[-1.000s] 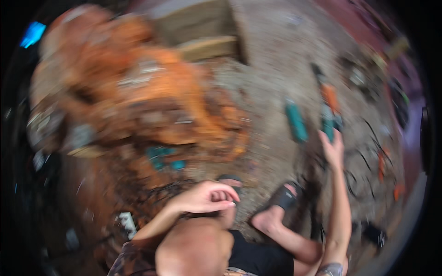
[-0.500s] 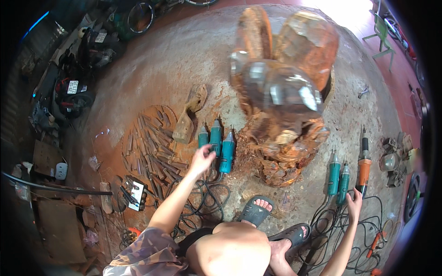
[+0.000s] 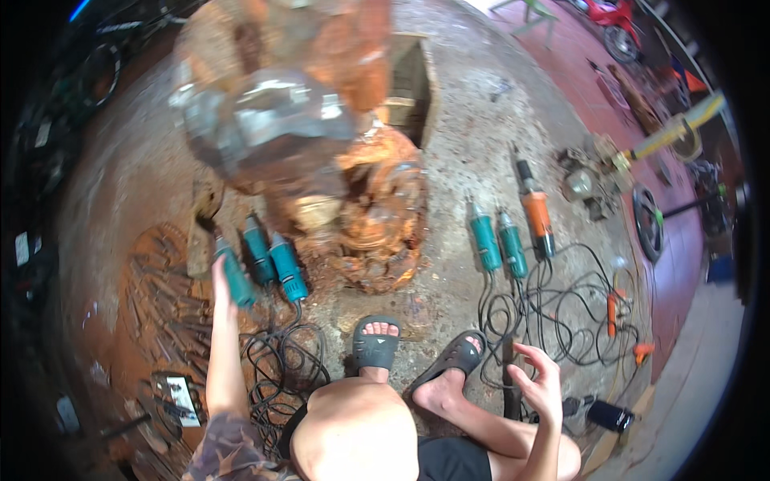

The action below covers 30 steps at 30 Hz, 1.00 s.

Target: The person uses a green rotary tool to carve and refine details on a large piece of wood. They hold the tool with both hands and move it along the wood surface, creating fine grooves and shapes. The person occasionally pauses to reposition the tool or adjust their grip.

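Observation:
My left hand (image 3: 220, 282) is closed round a teal die grinder (image 3: 236, 280), lifted with its bit pointing away from me. Two more teal die grinders (image 3: 286, 268) lie just to its right. My right hand (image 3: 541, 383) is raised over the floor with fingers apart and nothing in it, beside a dark stick-like handle (image 3: 510, 373). Past my feet stands a large carved, glossy wooden sculpture (image 3: 377, 216), blurred in its upper part. On the right, two teal grinders (image 3: 486, 240) and an orange grinder (image 3: 536, 215) rest on the floor.
Many carving bits (image 3: 172, 301) are spread on the left, near a wooden block (image 3: 200, 240). Black cords (image 3: 281, 353) tangle on both sides of my feet. A wooden box (image 3: 415, 88) stands behind the sculpture. A dark cylindrical thing (image 3: 609, 417) lies at lower right.
My left hand has picked up the leftmost teal grinder and lifted it. My right hand has drawn back from the right-hand grinders toward me. The view has turned to the right.

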Motion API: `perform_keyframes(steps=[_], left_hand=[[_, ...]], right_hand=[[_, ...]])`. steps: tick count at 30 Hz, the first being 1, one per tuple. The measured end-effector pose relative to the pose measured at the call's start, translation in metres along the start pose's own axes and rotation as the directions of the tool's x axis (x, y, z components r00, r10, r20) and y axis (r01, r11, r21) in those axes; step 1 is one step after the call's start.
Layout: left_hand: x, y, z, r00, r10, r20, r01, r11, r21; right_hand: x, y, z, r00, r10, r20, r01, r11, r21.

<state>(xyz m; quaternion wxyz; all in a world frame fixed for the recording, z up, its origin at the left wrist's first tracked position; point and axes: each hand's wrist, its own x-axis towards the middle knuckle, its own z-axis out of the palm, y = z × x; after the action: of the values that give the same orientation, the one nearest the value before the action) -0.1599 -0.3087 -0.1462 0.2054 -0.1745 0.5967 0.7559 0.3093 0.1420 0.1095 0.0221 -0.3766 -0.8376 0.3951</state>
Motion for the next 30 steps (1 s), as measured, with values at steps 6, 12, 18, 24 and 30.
perform_keyframes(steps=[6,12,18,24,30], left_hand=[[-0.170,0.077,0.089,0.717,0.536,0.445,0.111,0.542,-0.833],[-0.252,0.206,0.182,0.560,0.795,0.234,0.378,0.007,-0.926],[-0.302,0.211,0.212,0.268,0.902,0.337,-0.113,0.377,-0.919],[-0.309,0.105,0.281,0.233,0.739,0.632,-0.061,0.660,-0.749],[-0.298,0.051,0.320,0.204,0.154,0.967,-0.316,0.945,-0.084]], right_hand=[[0.004,-0.078,0.075,0.886,-0.298,0.354,0.037,0.809,0.587],[0.027,-0.136,0.097,0.744,-0.665,0.057,0.328,0.439,0.837],[0.022,-0.152,0.039,0.586,-0.788,-0.188,0.562,0.229,0.795],[0.007,-0.163,-0.001,0.651,-0.755,-0.081,0.617,0.464,0.636],[-0.011,-0.133,0.034,0.796,-0.567,-0.210,0.605,0.757,0.249]])
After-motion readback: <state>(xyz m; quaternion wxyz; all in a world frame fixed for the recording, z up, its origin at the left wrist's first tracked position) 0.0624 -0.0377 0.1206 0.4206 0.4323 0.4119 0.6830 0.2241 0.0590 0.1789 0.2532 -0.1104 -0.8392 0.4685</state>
